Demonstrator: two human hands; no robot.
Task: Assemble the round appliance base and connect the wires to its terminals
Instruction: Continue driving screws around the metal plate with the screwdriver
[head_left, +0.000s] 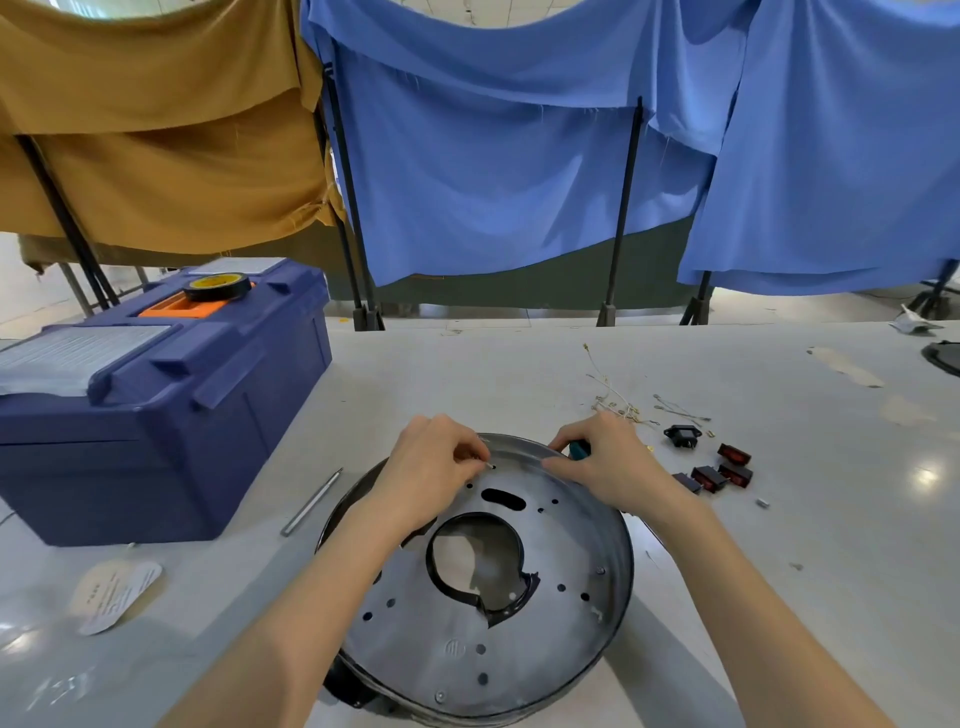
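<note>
The round grey metal appliance base (561, 613) lies flat on the table in front of me, with a large central cut-out and several small holes. My left hand (434, 465) pinches a small screw over a hole near the base's far rim. My right hand (605, 457) grips a teal-handled tool, its thumb resting on the far rim. Loose thin wires with terminals (618, 400) lie just beyond my right hand. A black socket (681, 435) and several red rocker switches (724, 470) sit to the right of the base.
A large blue toolbox (156, 410) stands at the left with a black tape roll (217, 287) on its lid. A metal rod tool (311, 501) lies between toolbox and base. A paper label (114, 595) lies at the near left. Blue and tan cloths hang behind the table.
</note>
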